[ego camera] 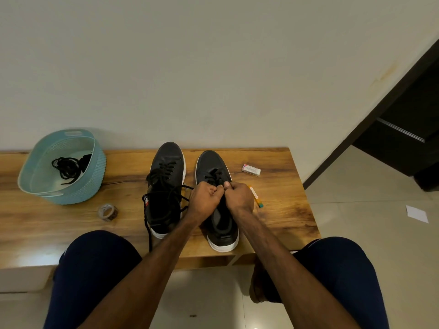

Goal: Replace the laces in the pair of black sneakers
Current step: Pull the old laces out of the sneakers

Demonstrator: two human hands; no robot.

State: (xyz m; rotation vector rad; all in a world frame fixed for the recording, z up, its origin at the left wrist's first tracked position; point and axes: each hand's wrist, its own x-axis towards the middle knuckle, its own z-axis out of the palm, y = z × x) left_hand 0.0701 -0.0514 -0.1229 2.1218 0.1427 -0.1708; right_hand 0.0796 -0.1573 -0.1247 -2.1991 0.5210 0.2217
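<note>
The wooden surface [273, 210] carries everything. At its far left a teal plastic basket [78, 193] holds a coiled bundle of black laces [67, 167].

The pair of black sneakers stands side by side in the middle with toes pointing away from the person. The left-hand sneaker [168, 162] has its loose lace [164, 186] sprawled across the tongue, with one end trailing over the near edge. The right-hand sneaker [211, 162] is the one being worked on.

Both hands sit over its tongue, just below the lower rows of lacing. The left hand [205, 198] and the right hand [240, 197] are each curled tight with knuckles almost touching. Each seems to pinch a run of the lace [215, 178] between thumb and forefinger, though the fingers hide the exact grip.

Judging by the threaded rows near the toe and the bare eyelets nearer the ankle, this looks like a mid-lacing step. To do it well:
- Pull both ends evenly so the crossings lie flat and the two tails come out the same length.
- Keep the heel planted so the sneaker does not slide towards the edge.
- Feed each tip straight through its eyelet without twisting.
- Keep the other sneaker's trailing lace out of the pinch.

Smaller items lie around the shoes. A roll of tape [108, 212] is to the left, a small white box [251, 169] sits to the right, and an orange pen with a teal cap [255, 198] lies just beside the right hand.
</note>
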